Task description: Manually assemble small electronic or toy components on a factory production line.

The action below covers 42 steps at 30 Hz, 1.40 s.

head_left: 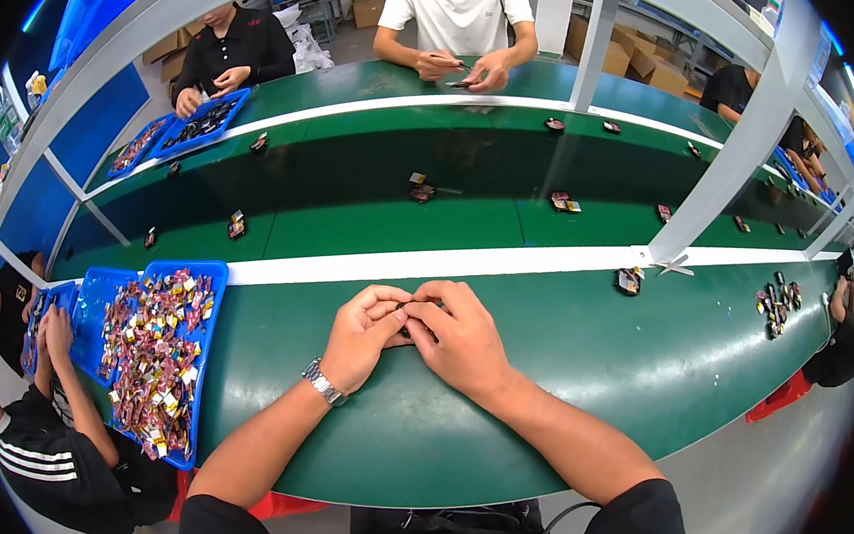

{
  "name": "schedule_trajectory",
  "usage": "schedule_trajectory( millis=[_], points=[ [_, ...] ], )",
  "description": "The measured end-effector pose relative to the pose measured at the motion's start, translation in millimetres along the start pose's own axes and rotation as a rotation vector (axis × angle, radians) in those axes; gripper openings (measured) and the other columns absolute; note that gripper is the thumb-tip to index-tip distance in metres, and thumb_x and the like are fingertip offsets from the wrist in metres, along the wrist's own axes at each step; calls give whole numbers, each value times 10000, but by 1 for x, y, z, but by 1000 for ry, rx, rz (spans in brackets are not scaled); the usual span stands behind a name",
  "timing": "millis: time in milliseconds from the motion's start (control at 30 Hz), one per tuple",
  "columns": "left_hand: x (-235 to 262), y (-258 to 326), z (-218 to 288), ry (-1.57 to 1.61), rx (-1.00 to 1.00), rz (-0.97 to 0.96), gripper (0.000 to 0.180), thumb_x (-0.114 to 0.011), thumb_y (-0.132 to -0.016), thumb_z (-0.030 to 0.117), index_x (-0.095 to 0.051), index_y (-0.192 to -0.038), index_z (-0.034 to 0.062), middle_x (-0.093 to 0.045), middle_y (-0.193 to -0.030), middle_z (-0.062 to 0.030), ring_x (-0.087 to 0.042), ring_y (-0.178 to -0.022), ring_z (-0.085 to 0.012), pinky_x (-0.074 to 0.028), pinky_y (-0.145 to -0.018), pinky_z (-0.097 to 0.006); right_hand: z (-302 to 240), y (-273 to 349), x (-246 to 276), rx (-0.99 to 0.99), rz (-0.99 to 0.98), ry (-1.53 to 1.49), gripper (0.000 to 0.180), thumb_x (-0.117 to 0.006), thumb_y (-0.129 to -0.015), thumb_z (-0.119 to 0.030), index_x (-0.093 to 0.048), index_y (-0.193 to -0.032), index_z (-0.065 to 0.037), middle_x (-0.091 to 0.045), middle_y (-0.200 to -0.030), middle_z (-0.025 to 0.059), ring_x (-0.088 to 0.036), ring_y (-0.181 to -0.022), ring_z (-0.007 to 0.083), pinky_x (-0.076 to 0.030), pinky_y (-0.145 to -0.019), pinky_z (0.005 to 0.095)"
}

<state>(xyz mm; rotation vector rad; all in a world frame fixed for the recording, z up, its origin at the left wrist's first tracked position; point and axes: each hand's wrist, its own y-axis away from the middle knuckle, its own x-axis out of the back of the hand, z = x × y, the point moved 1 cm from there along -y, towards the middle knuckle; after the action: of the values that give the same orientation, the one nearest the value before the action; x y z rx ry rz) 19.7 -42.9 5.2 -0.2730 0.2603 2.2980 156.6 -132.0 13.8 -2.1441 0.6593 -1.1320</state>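
Observation:
Near the middle of the green tabletop (557, 398), my left hand (359, 340) and my right hand (459, 342) meet, fingers bent and pressed together. Between the fingertips is a small dark part (405, 333), mostly covered by them. Its kind cannot be made out. A metal-banded watch (324, 381) sits on my left wrist. To the left of my hands stands a blue tray (214, 315) heaped with small reddish circuit boards (150, 366) bearing white and yellow pieces.
A small dark unit (628, 281) lies by a grey upright post (723, 140); several more form a pile (777, 305) at the right. Beyond the white rail (427, 262), a green belt (342, 195) carries scattered units. Co-workers sit at the left, far side and right.

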Motion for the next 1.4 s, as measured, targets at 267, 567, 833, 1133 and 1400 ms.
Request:
schedule_trajectory(
  millis=[267, 567, 833, 1133, 1400],
  points=[
    [-2, -3, -6, -136, -47, 98, 158, -531, -962, 15, -567, -1112, -21, -672, -1026, -89, -644, -926, -119, -540, -762, -257, 9, 0, 2, -422, -155, -443, 173, -703, -828, -32, -664, -992, 7, -616, -944, 101, -627, -717, 181, -534, -673, 284],
    [4, -3, -6, -178, -137, 46, 189, -501, -961, -16, -522, -1149, -24, -666, -1087, -122, -637, -1004, -133, -508, -848, -257, 9, -5, -7, -492, -130, -474, 164, -733, -814, -37, -680, -963, 6, -631, -908, 51, -614, -723, 97, -525, -655, 237],
    [25, -18, -13, -218, -244, 25, 291, -531, -950, 24, -510, -1240, 2, -604, -1257, -136, -553, -1224, -229, -459, -1030, -350, 149, -81, 0, -692, -17, -59, 206, -781, -768, -135, -734, -936, -25, -714, -804, 91, -679, -719, 175, -531, -699, 299],
    [24, -15, -9, -304, -232, -23, 208, -535, -933, -1, -587, -1133, -8, -634, -1207, -129, -601, -1145, -200, -470, -997, -336, 138, -130, -34, -567, -446, 542, 588, -769, -748, -439, -659, -1178, -54, -631, -1221, 124, -566, -1157, 318, -439, -977, 484],
    [27, -17, 3, 12, -84, 73, 256, -444, -1015, 156, -548, -1176, -13, -643, -1073, -130, -642, -884, -162, -546, -768, -304, 97, -105, -6, -230, -469, -261, 796, -877, -626, -121, -510, -1328, -46, -673, -1031, 95, -614, -901, 185, -503, -867, 311]
  ],
)
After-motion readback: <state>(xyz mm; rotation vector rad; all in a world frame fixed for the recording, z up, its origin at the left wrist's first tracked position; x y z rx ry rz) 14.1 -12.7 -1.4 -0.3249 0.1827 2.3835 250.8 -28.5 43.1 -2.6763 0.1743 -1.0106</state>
